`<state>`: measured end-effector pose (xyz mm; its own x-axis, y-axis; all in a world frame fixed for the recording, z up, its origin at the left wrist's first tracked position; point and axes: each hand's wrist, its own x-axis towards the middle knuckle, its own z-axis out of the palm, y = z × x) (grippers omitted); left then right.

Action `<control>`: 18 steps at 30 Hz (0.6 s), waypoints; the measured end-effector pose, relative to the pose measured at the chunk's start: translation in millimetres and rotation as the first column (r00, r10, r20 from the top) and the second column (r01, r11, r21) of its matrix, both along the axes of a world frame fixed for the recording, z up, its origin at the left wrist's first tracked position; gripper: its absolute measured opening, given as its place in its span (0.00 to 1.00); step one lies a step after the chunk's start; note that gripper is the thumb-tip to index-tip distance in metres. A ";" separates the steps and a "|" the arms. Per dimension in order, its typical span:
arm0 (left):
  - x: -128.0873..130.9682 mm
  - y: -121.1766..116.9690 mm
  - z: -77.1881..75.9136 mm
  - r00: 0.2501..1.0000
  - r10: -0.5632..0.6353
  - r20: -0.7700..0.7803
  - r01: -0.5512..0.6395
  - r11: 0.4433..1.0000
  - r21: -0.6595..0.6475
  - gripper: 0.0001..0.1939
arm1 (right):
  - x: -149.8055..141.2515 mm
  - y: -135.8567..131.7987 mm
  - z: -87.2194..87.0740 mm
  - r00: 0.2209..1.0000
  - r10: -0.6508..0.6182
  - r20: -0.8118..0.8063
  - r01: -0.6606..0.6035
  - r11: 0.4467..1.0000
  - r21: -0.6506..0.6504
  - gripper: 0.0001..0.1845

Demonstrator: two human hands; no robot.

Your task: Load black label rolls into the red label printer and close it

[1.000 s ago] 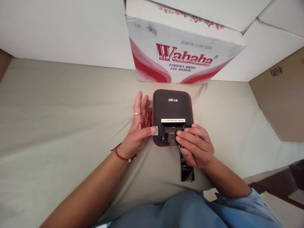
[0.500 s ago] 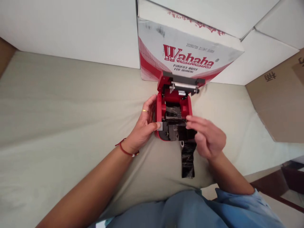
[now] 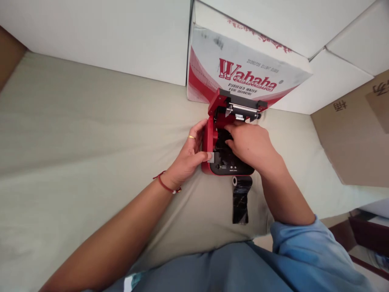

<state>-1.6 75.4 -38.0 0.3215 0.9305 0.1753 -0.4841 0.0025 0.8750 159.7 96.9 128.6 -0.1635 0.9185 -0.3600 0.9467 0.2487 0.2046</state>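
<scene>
A red and black label printer (image 3: 209,140) stands on the cloth with its lid (image 3: 243,101) swung up. My left hand (image 3: 194,151) grips its left side, the thumb on a grey patch at the front corner. Into the open compartment reaches my right hand (image 3: 251,146), fingers bent at the shiny black film (image 3: 223,151) inside. Its palm hides most of the right side, and I cannot make out what the fingertips hold. A loose strip of black film on a small white-cored roll (image 3: 241,200) lies in front of the printer.
Behind the printer is a white and red water carton (image 3: 249,61), close to the raised lid. White boxes or panels (image 3: 100,36) line the back. A brown cardboard box (image 3: 349,134) stands at the right. Pale green cloth (image 3: 91,134) covers the surface, with wrinkles.
My right hand has moved from the printer's front right edge deeper into the compartment. The film no longer covers the front panel, where small buttons now show. My left hand keeps its grip.
</scene>
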 end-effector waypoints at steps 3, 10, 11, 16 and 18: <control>0.5 0.4 -0.6 1.000 -0.003 -0.002 0.003 1.000 0.008 0.52 | -1.8 3.3 -2.6 1.000 -0.001 0.021 0.001 1.000 -0.006 0.19; 2.6 2.1 -2.8 0.999 -0.013 -0.040 0.015 0.999 0.047 0.50 | 6.9 0.5 -7.6 0.997 -0.062 -0.052 0.064 0.997 0.045 0.20; 3.1 2.5 -3.3 0.999 -0.008 -0.046 0.010 0.998 0.058 0.49 | 9.3 -0.9 -8.2 0.994 -0.065 -0.088 0.070 0.996 0.051 0.20; 4.7 3.9 -4.3 0.999 0.010 -0.034 -0.007 0.998 0.067 0.50 | 27.4 -12.3 -17.4 0.934 -0.086 -0.347 0.131 0.985 0.110 0.22; 4.8 4.0 -3.9 1.000 -0.002 -0.028 0.004 0.998 0.062 0.50 | 35.6 -16.9 -23.3 0.884 -0.084 -0.460 0.163 0.977 0.135 0.22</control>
<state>3.3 79.4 -41.9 0.3297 0.9173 0.2232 -0.4598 -0.0505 0.8866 195.3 80.0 105.3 -0.1525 0.9813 -0.1170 0.9670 0.1237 -0.2227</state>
